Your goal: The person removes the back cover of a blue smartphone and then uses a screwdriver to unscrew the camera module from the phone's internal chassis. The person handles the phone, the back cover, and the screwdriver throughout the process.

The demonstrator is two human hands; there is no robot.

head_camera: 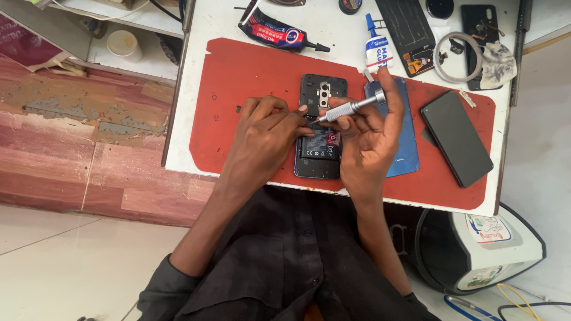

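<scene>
At frame centre on the red mat of the desk, the left hand steadies the opened phone (long axis running up-frame), while the right hand, grip closed around the silver screwdriver, angles its tip down-left onto the phone's middle.

A white bench carries a red mat that covers most of its top. On the mat lie an opened phone with its back off, a blue back cover just beside it, and a dark phone face down near the mat's right end. Beyond the mat, on the bare white surface, lie a black and red glue tube, a small white glue bottle with a blue cap, a black panel, a ring of tape and a crumpled cloth.
</scene>
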